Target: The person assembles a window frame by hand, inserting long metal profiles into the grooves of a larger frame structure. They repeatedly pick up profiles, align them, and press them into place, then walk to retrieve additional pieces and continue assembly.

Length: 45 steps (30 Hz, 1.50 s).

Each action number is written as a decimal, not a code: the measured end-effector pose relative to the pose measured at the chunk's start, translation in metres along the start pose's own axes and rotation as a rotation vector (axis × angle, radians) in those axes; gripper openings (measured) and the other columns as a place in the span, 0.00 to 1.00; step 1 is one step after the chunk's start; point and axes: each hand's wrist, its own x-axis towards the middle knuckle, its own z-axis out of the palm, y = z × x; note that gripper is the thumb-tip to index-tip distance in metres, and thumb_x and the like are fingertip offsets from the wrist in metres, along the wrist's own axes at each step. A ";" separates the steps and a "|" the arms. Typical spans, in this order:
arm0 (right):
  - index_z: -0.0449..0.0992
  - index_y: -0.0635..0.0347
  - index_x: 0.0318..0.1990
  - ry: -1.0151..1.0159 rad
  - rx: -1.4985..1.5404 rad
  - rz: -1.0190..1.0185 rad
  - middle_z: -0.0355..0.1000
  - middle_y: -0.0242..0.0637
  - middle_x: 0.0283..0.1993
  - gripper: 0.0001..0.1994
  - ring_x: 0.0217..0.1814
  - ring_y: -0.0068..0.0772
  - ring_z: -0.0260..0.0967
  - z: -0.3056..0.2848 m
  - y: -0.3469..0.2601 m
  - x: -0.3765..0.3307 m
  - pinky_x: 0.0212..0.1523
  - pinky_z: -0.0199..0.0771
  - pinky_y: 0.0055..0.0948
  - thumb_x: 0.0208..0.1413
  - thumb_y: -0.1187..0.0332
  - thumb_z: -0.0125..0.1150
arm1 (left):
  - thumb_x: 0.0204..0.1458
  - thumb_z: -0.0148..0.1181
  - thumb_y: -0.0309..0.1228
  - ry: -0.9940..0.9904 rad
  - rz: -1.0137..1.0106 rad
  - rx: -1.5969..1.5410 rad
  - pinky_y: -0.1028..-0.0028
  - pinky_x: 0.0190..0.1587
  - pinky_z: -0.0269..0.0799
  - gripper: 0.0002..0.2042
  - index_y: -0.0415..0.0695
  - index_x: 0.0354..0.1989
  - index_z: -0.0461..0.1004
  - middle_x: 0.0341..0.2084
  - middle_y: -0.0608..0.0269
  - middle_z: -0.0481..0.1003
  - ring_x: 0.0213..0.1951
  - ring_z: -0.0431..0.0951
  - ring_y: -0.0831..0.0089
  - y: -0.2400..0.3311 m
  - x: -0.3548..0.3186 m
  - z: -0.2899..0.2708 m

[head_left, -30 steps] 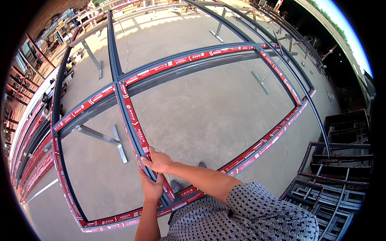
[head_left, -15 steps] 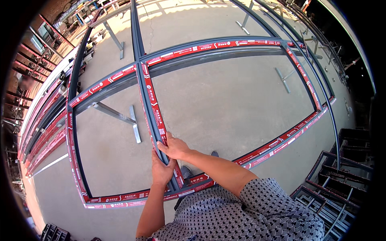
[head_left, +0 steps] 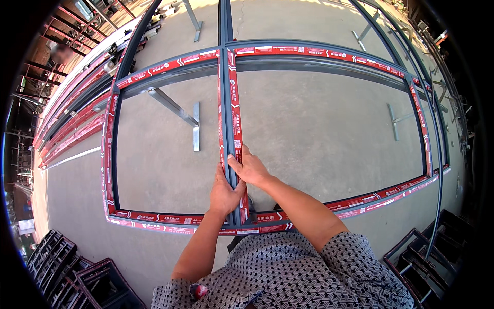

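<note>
The metal frame (head_left: 223, 103) in front of me is slate grey, its bars striped with red film (head_left: 234, 110) bearing white markings and chevrons. My shirt (head_left: 288, 262) is pale grey with a small, repeating black geometric pattern. Left of centre, the support stand (head_left: 175, 108) is silvery over the dull grey floor (head_left: 329, 129). Upper left, the long bars (head_left: 77, 135) show red, black and white.

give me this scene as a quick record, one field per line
left hand: gripping the central bar
right hand: gripping the same bar, slightly farther from the body
frame: dark grey with red printed strips
beneath frame: metal stand
far left: red and dark lengths, side by side
lower left: small dark frames
</note>
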 end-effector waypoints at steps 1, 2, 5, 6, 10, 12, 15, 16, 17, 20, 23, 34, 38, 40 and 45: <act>0.62 0.76 0.64 -0.007 -0.006 0.016 0.81 0.68 0.48 0.38 0.52 0.70 0.82 -0.001 -0.003 -0.001 0.56 0.82 0.57 0.70 0.40 0.51 | 0.60 0.69 0.49 0.000 -0.001 -0.007 0.57 0.69 0.72 0.53 0.27 0.80 0.44 0.71 0.28 0.65 0.69 0.72 0.41 0.000 0.000 0.000; 0.62 0.75 0.64 -0.015 -0.012 0.033 0.81 0.68 0.48 0.39 0.52 0.69 0.82 -0.003 -0.005 -0.001 0.56 0.82 0.57 0.70 0.40 0.51 | 0.60 0.69 0.49 -0.001 -0.002 -0.013 0.57 0.69 0.72 0.53 0.27 0.80 0.44 0.71 0.28 0.65 0.69 0.72 0.41 0.001 0.000 -0.001; 0.61 0.75 0.66 -0.026 -0.003 0.073 0.82 0.67 0.47 0.40 0.52 0.69 0.82 -0.005 -0.009 -0.003 0.56 0.82 0.57 0.69 0.40 0.52 | 0.60 0.69 0.49 -0.027 -0.013 -0.052 0.57 0.69 0.72 0.52 0.27 0.80 0.45 0.70 0.29 0.66 0.69 0.73 0.41 0.008 -0.001 -0.006; 0.60 0.74 0.67 -0.028 0.005 0.086 0.82 0.67 0.47 0.40 0.52 0.69 0.82 -0.005 -0.009 -0.003 0.56 0.82 0.57 0.69 0.39 0.52 | 0.60 0.69 0.49 -0.040 -0.017 -0.068 0.57 0.69 0.72 0.52 0.27 0.80 0.45 0.70 0.29 0.66 0.69 0.73 0.40 0.010 -0.001 -0.007; 0.60 0.73 0.67 -0.033 0.073 0.059 0.82 0.67 0.46 0.40 0.51 0.69 0.82 -0.005 -0.008 -0.003 0.55 0.82 0.57 0.69 0.39 0.53 | 0.60 0.69 0.49 -0.005 0.008 -0.033 0.57 0.69 0.71 0.52 0.26 0.80 0.44 0.72 0.28 0.64 0.70 0.70 0.40 -0.005 0.004 0.000; 0.61 0.73 0.66 -0.009 0.099 0.022 0.82 0.67 0.46 0.40 0.51 0.69 0.82 -0.002 -0.003 -0.002 0.54 0.82 0.57 0.68 0.39 0.53 | 0.60 0.69 0.48 0.004 0.015 -0.023 0.56 0.69 0.71 0.52 0.25 0.79 0.44 0.72 0.28 0.63 0.71 0.69 0.39 -0.007 0.005 0.002; 0.61 0.72 0.66 0.001 0.119 0.004 0.82 0.65 0.46 0.40 0.51 0.70 0.82 0.004 0.004 0.001 0.54 0.82 0.57 0.68 0.39 0.54 | 0.61 0.68 0.49 -0.010 0.024 -0.040 0.56 0.70 0.70 0.52 0.24 0.79 0.44 0.73 0.27 0.62 0.72 0.68 0.39 -0.011 0.005 0.002; 0.62 0.72 0.65 -0.002 0.131 0.003 0.82 0.65 0.46 0.39 0.51 0.70 0.82 0.005 0.005 0.001 0.54 0.81 0.57 0.68 0.38 0.54 | 0.61 0.68 0.48 -0.004 0.028 -0.043 0.56 0.71 0.69 0.52 0.24 0.79 0.44 0.72 0.27 0.62 0.72 0.68 0.39 -0.011 0.004 0.003; 0.62 0.71 0.64 -0.007 0.143 0.002 0.82 0.65 0.46 0.39 0.51 0.70 0.82 0.006 0.005 0.001 0.54 0.81 0.57 0.68 0.38 0.55 | 0.61 0.68 0.48 0.002 0.029 -0.048 0.56 0.71 0.69 0.52 0.24 0.79 0.44 0.72 0.27 0.62 0.72 0.68 0.39 -0.011 0.003 0.003; 0.64 0.71 0.61 0.013 0.137 -0.023 0.82 0.66 0.47 0.37 0.52 0.69 0.82 0.009 0.004 0.001 0.54 0.81 0.56 0.68 0.38 0.55 | 0.61 0.68 0.49 0.025 0.055 -0.083 0.56 0.71 0.69 0.52 0.24 0.79 0.44 0.72 0.27 0.63 0.72 0.68 0.39 -0.014 0.002 0.002; 0.67 0.71 0.58 0.031 0.125 -0.022 0.82 0.66 0.47 0.37 0.53 0.69 0.82 0.001 0.006 0.002 0.54 0.82 0.54 0.67 0.38 0.56 | 0.61 0.69 0.50 0.026 0.069 -0.012 0.56 0.70 0.70 0.53 0.23 0.79 0.44 0.71 0.27 0.64 0.71 0.69 0.39 -0.013 0.007 0.005; 0.70 0.70 0.55 -0.017 0.234 -0.028 0.83 0.56 0.46 0.37 0.49 0.50 0.86 0.000 0.001 -0.001 0.49 0.86 0.43 0.65 0.36 0.63 | 0.58 0.71 0.49 -0.009 -0.041 -0.037 0.60 0.60 0.79 0.51 0.30 0.79 0.48 0.59 0.39 0.78 0.57 0.83 0.52 -0.006 0.006 -0.001; 0.71 0.71 0.55 -0.023 0.239 -0.020 0.83 0.56 0.48 0.37 0.49 0.48 0.86 -0.001 0.002 0.000 0.50 0.86 0.41 0.64 0.37 0.65 | 0.56 0.72 0.49 0.018 -0.026 0.023 0.59 0.60 0.79 0.52 0.27 0.78 0.49 0.61 0.36 0.76 0.58 0.83 0.51 -0.008 0.008 0.001; 0.71 0.70 0.55 -0.016 0.250 -0.010 0.83 0.56 0.48 0.37 0.50 0.48 0.86 -0.002 0.003 0.005 0.52 0.85 0.41 0.64 0.37 0.66 | 0.54 0.73 0.50 0.014 -0.030 0.044 0.59 0.60 0.79 0.53 0.27 0.77 0.51 0.61 0.35 0.75 0.59 0.82 0.49 -0.001 0.009 -0.001; 0.71 0.70 0.57 -0.019 0.272 0.063 0.83 0.57 0.50 0.38 0.54 0.49 0.85 -0.009 -0.010 -0.005 0.55 0.83 0.42 0.64 0.37 0.66 | 0.50 0.76 0.47 0.024 -0.062 0.142 0.55 0.59 0.80 0.51 0.26 0.73 0.54 0.59 0.38 0.73 0.61 0.78 0.46 0.010 0.012 -0.001</act>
